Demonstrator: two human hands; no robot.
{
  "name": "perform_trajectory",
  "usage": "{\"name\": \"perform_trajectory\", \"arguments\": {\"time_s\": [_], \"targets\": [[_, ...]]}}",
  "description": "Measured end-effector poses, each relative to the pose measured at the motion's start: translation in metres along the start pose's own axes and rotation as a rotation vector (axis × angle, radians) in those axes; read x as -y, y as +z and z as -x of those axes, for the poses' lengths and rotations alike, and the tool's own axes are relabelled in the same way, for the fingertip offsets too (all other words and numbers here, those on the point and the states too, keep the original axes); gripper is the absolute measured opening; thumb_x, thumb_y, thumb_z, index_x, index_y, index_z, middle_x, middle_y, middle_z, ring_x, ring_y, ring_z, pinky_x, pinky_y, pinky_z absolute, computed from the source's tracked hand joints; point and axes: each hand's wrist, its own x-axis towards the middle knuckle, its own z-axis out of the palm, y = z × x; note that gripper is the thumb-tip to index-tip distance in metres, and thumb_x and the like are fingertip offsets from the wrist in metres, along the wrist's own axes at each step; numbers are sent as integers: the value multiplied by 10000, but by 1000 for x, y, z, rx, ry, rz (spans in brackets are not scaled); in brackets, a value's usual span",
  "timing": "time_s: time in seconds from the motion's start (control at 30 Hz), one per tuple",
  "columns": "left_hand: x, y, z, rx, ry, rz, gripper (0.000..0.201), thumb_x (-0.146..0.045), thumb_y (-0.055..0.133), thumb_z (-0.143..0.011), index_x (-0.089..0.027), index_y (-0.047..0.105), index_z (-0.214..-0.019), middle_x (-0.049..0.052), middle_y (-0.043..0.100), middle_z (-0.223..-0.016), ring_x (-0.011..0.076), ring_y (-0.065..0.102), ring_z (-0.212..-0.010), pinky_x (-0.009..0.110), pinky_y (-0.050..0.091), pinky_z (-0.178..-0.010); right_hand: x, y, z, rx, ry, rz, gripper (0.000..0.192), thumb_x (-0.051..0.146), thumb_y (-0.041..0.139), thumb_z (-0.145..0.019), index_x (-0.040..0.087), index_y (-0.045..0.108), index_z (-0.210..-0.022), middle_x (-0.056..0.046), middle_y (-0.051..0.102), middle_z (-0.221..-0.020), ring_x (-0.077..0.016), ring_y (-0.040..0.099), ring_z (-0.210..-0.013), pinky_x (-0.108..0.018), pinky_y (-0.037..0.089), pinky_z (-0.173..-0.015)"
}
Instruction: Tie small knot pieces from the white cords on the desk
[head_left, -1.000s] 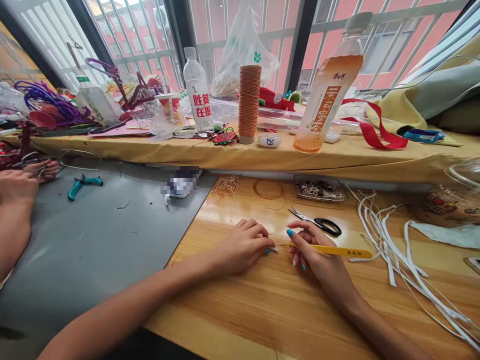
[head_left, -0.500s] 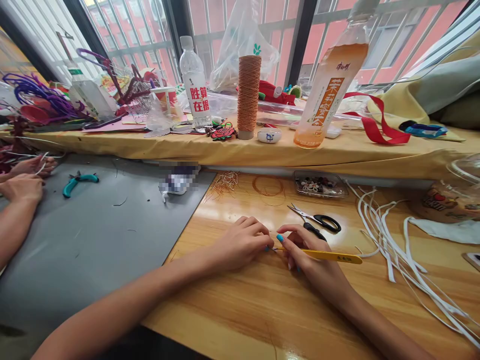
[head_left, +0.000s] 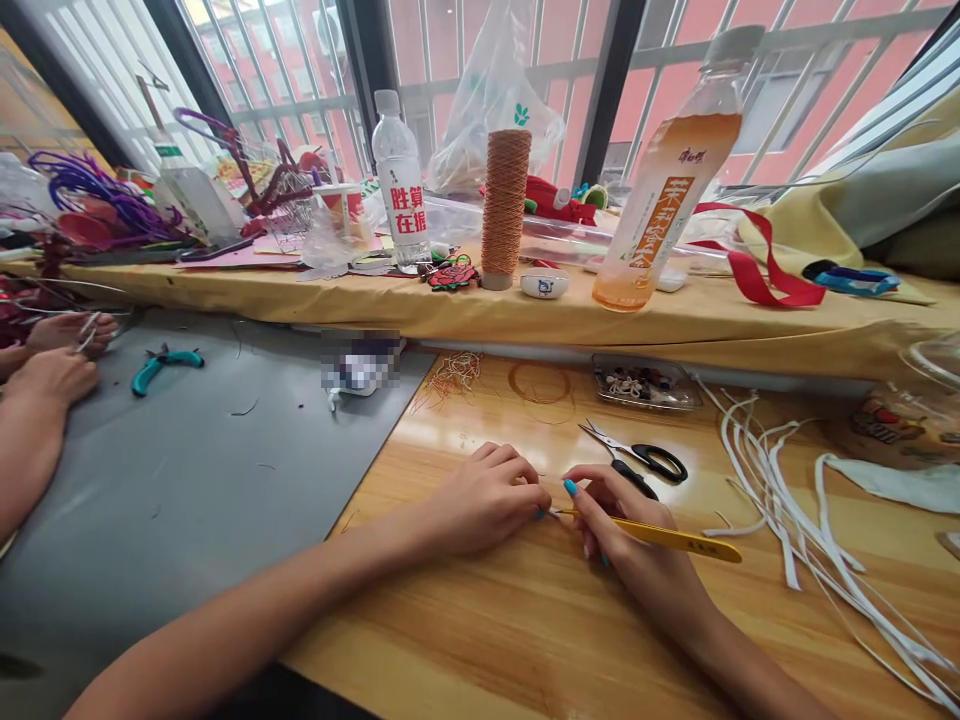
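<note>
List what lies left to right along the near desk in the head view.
Teal pliers → left hand → right hand holding yellow tweezers → white strips.

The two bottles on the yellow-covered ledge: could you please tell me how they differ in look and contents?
The tea bottle is taller, with an orange label, and holds orange-tinted liquid. The water bottle is shorter, with a white label printed in red characters, and looks clear; its fill level cannot be told. The tea bottle appears to lean in this wide view, while the water bottle stands straighter. Both are capped plastic bottles standing on the ledge.
</note>
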Motion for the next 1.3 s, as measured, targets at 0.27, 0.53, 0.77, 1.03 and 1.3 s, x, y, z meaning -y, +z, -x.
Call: {"name": "perform_trajectory", "arguments": {"time_s": [0.27, 0.53, 0.77, 1.03, 1.3], "targets": [[1, 1, 0, -2, 13, -27, 228, -221, 349, -859, -178, 571, -826, 42, 563, -835, 139, 447, -791, 267, 361, -721, 3, 1, 0, 14, 1, 23, 246, 344, 412, -806, 199, 484, -991, 45, 490, -520, -98, 459, -406, -211, 377, -405], [2, 3, 1, 27, 19, 46, 219, -149, 381, -836, -211, 568, -931, 45, 553, -926, 147, 453, -867, 265, 370, -760, 1, 3, -4, 65, 30, -90, 304, 378, 415, -805, 177, 502, -1016, 35, 497, -531, -96, 465, -422, -213, 381, -414], [6, 7, 4, -13, 53, 72, 230, -97, 438, -786, -222, 590, -904, 22, 573, -958, 138, 472, -885, 276, 353, -797, -4, 5, -7, 51, 90, -168, 311, 390, 421, -801, 162, 522, -987, 29, 504, -539, -85, 459, -409, -203, 361, -396], [8, 6, 4, -20, 69, 60, 213, -133, 441, -801, -231, 605, -894, 14, 595, -972, 128, 480, -891, 279, 340, -802, -5, 3, -10, 60, 141, -216, 329, 404, 441, -782, 153, 536, -972, 24, 528, -528, -81, 460, -380, -192, 341, -364], [9, 4, 4, -8, 67, 50, 211, -152, 472, -785, -262, 617, -892, -16, 600, -990, 143, 466, -891, 289, 320, -784, -4, 2, -8, 86, 103, -168, 299, 401, 420, -804, 154, 552, -910, 25, 518, -539, -76, 462, -406, -190, 355, -391]]}}
